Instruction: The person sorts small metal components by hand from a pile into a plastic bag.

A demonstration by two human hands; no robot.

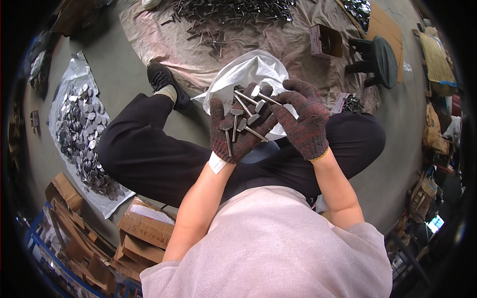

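My left hand, in a dark knitted glove, is turned palm up. Across its palm and fingers lie several T-shaped metal bolts, each a thin shank with a block-like head. My right hand, gloved alike, comes in from the right with bent fingers. Its thumb and a fingertip meet the shank end of one T-shaped metal bolt at the top of the handful. Just beyond and beneath both hands, a white woven sack spreads out between my legs.
A large heap of similar metal pieces covers the far part of a stained cloth. Round metal discs lie on plastic sheeting at left. Farther right stand a small open carton and a dark green stool. Cardboard boxes sit lower left.
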